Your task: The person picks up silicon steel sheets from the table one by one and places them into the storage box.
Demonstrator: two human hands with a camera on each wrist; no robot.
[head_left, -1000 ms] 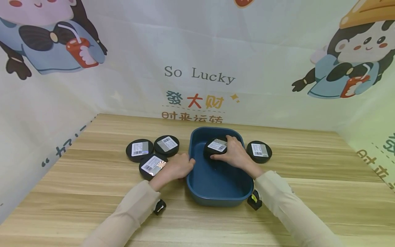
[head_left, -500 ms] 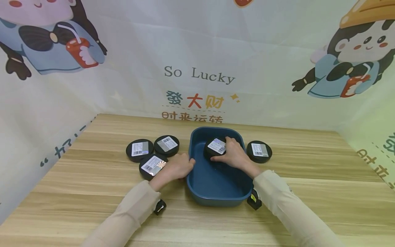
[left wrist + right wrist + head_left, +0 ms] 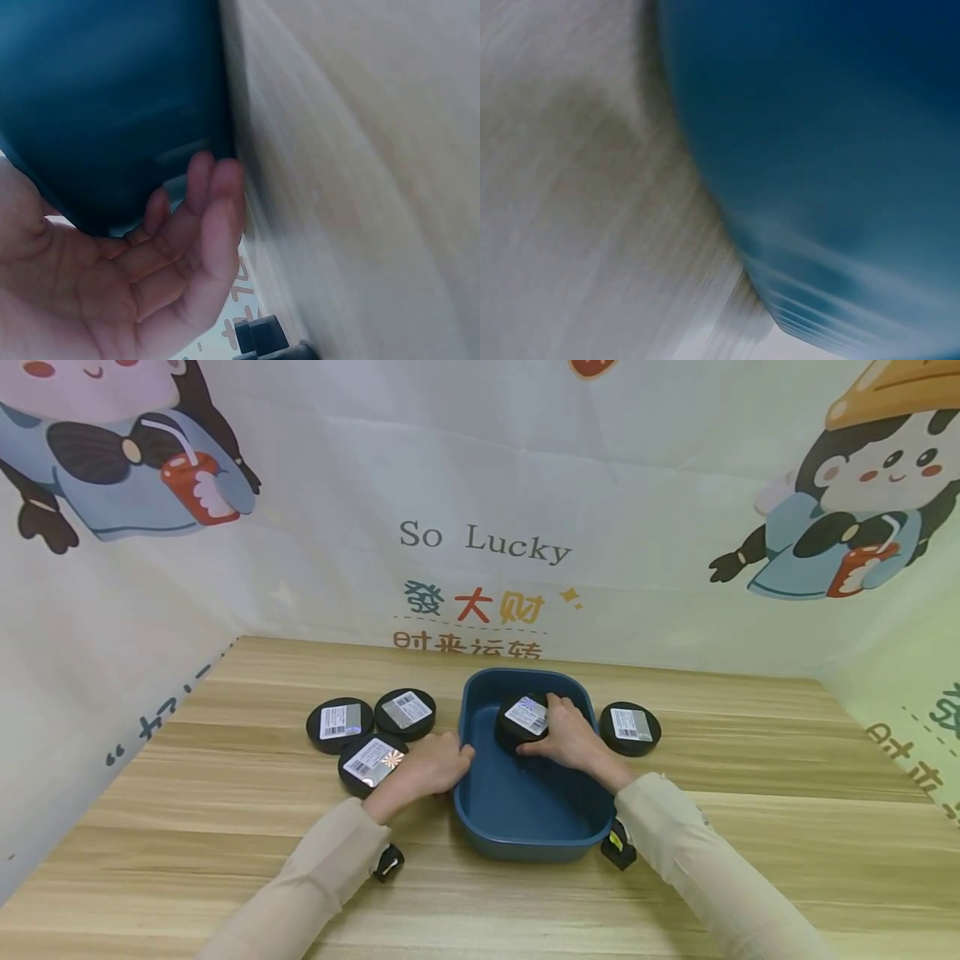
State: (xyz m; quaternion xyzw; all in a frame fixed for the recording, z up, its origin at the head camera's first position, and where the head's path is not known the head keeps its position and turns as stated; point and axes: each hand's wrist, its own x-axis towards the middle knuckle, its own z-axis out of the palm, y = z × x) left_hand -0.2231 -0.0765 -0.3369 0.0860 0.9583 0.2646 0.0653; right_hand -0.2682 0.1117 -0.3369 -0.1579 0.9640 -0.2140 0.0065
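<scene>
A blue rectangular basin (image 3: 534, 810) with rounded corners stands on the wooden table. My left hand (image 3: 437, 763) grips its left rim, thumb over the edge. In the left wrist view, that hand's curled fingers (image 3: 214, 225) lie by the basin's outer wall. Inside the basin, toward the back, is a flat round black case (image 3: 525, 717) with a white and silver label. My right hand (image 3: 567, 732) reaches over the right rim and holds the case at its right side, thumb at the near edge. Only the basin's outside (image 3: 817, 187) and the table show in the right wrist view.
Left of the basin lie three similar black cases (image 3: 340, 725), close together, the nearest partly behind the left wrist. Another black case (image 3: 631, 728) lies just right of the basin. A printed cloth backdrop (image 3: 480, 485) rises behind the table.
The case in the basin has shifted slightly left and down. My right thumb has slid a little nearer along its edge. My left hand and the basin have stayed in place.
</scene>
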